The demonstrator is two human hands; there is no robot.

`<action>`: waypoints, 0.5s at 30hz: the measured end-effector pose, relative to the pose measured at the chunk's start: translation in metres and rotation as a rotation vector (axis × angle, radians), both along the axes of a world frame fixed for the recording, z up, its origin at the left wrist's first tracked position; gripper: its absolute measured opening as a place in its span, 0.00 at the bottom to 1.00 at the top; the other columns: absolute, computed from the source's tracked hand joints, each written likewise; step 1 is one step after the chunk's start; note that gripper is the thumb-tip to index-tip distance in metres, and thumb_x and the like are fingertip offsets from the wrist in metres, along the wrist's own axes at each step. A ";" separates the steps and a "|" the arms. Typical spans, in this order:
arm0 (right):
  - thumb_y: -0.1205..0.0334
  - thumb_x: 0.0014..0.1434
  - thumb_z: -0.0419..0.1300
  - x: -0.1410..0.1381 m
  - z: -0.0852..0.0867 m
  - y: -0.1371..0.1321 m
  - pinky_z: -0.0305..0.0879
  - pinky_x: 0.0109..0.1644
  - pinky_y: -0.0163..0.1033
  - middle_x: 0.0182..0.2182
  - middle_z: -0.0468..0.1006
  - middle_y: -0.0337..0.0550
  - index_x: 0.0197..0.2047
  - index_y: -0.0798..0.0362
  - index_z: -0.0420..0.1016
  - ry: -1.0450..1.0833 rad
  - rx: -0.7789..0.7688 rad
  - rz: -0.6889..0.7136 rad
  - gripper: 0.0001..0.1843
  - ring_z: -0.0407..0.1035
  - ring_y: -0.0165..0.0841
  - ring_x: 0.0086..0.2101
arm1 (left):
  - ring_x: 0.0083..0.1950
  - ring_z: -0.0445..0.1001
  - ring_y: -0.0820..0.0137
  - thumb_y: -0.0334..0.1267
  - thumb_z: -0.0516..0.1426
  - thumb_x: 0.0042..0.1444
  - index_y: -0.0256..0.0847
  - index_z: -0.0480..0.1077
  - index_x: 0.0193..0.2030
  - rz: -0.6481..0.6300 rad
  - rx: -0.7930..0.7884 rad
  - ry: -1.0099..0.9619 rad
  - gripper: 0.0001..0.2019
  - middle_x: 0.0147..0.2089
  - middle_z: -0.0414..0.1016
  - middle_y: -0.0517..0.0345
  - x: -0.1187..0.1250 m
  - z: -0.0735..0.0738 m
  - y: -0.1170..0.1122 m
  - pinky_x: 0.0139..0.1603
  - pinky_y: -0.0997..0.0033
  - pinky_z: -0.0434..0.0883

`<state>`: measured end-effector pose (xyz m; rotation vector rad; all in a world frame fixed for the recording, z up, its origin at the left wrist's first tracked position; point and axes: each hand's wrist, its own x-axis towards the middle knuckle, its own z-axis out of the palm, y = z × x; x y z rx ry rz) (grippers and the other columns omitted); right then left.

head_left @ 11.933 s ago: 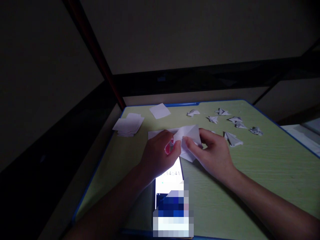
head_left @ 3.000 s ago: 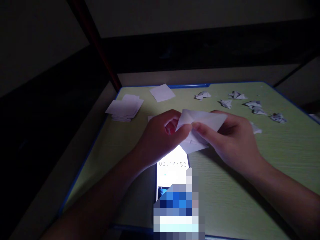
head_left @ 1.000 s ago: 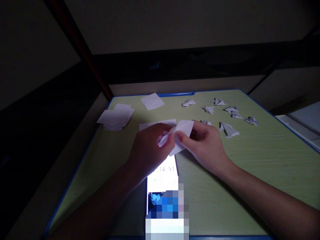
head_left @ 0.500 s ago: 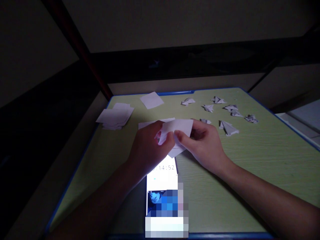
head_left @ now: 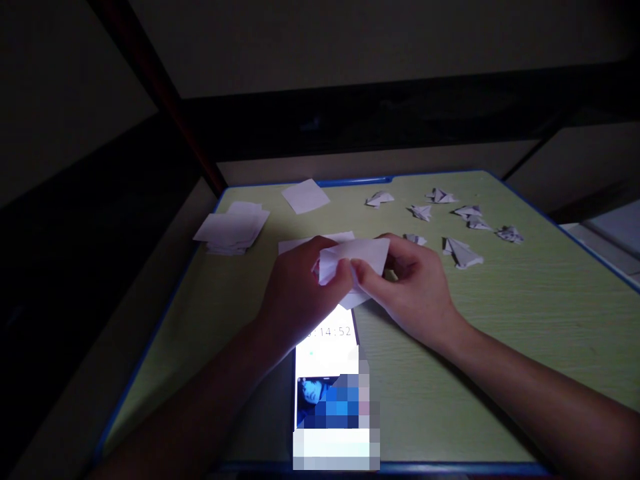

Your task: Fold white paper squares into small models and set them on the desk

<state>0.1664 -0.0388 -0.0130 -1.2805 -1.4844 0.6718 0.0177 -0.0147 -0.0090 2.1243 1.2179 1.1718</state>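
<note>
A white sheet of paper (head_left: 364,252) is pinched between both hands above the middle of the table. My left hand (head_left: 306,283) grips its left side, thumb pressed on the face turned to me. Opposite, my right hand (head_left: 413,283) holds the right side, its thumb tip close to the other thumb and fingers behind the sheet. More white paper (head_left: 316,240) lies flat beneath and behind the hands, partly covered. Just below them a lit phone (head_left: 327,357) rests on the table, its screen showing digits.
The green table (head_left: 505,347) has a blue rim. Stacked white paper (head_left: 233,227) sits at the far left, and a single square sheet (head_left: 305,196) lies near the back edge. Several folded paper pieces (head_left: 463,253) are scattered at the back right.
The view has shifted slightly. Both hands keep their hold on the paper, whose left part looks a little more bent by the left thumb.
</note>
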 end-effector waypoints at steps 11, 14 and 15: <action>0.65 0.50 0.60 -0.001 0.002 -0.002 0.53 0.23 0.35 0.19 0.65 0.34 0.22 0.52 0.64 -0.037 0.009 -0.010 0.08 0.58 0.27 0.21 | 0.23 0.68 0.78 0.32 0.58 0.49 0.38 0.73 0.32 0.022 0.019 0.018 0.04 0.26 0.75 0.63 0.000 -0.002 0.002 0.22 0.78 0.63; 0.65 0.50 0.60 -0.001 0.001 -0.003 0.54 0.23 0.35 0.19 0.65 0.34 0.22 0.52 0.64 -0.048 0.028 -0.006 0.09 0.59 0.27 0.21 | 0.25 0.70 0.77 0.31 0.58 0.49 0.38 0.74 0.34 0.021 0.032 0.023 0.05 0.27 0.75 0.64 0.000 -0.002 0.002 0.24 0.77 0.64; 0.65 0.50 0.61 0.000 0.001 -0.003 0.54 0.23 0.35 0.19 0.65 0.34 0.22 0.52 0.65 -0.054 0.033 -0.005 0.09 0.59 0.27 0.21 | 0.25 0.70 0.77 0.31 0.59 0.49 0.38 0.74 0.34 0.020 0.037 0.025 0.05 0.27 0.75 0.64 0.000 -0.002 0.002 0.24 0.77 0.64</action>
